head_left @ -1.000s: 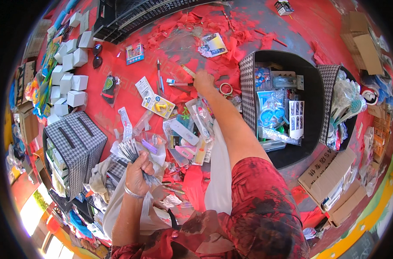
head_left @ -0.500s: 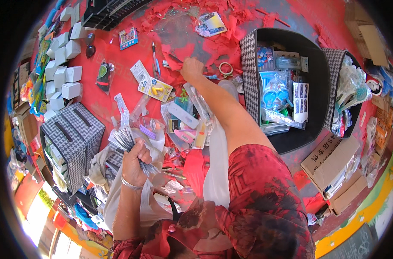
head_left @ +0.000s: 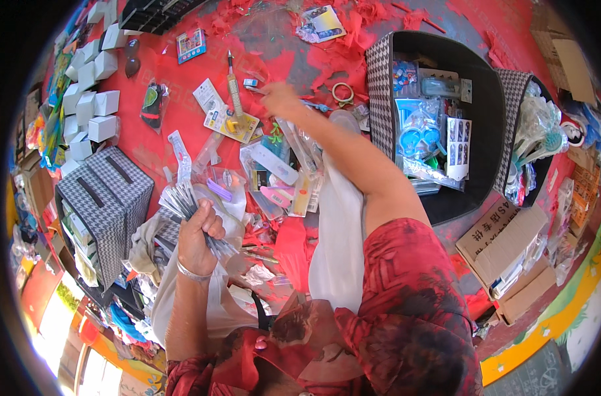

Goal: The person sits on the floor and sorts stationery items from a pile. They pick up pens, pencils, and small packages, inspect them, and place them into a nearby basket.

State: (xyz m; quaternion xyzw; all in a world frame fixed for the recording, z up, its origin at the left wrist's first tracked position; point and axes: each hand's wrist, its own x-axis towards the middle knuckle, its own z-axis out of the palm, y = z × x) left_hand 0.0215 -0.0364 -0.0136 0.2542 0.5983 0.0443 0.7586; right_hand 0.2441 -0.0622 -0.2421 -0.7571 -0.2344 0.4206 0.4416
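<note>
My left hand (head_left: 200, 239) is closed round a bundle of thin silvery-white strips (head_left: 180, 200), which fan out above the fist. Over the red floor covering, my right hand (head_left: 279, 101) is smeared by motion, so its fingers and anything in them are unclear. Close to its fingertips lies a small blue-and-white block (head_left: 250, 82). Left of that hand, a slim dark-tipped tool with a beige patterned barrel (head_left: 234, 94) lies across a yellow-and-white packaging card (head_left: 229, 123). Below the right forearm are clear plastic packs, among them a pink item (head_left: 277, 196) and a long white item (head_left: 274, 164).
A houndstooth storage box (head_left: 379, 86) full of packaged goods stands at the right, beside a cardboard box (head_left: 502, 241). Another houndstooth box (head_left: 106, 198) and several small white boxes (head_left: 102, 129) are at the left. A tape roll (head_left: 342, 94) lies beyond my right hand.
My right hand has shifted slightly left and is blurred. The beige-barrelled tool now lies over the card, where slim pens showed before. The left hand keeps its bundle; the whole view has shifted slightly.
</note>
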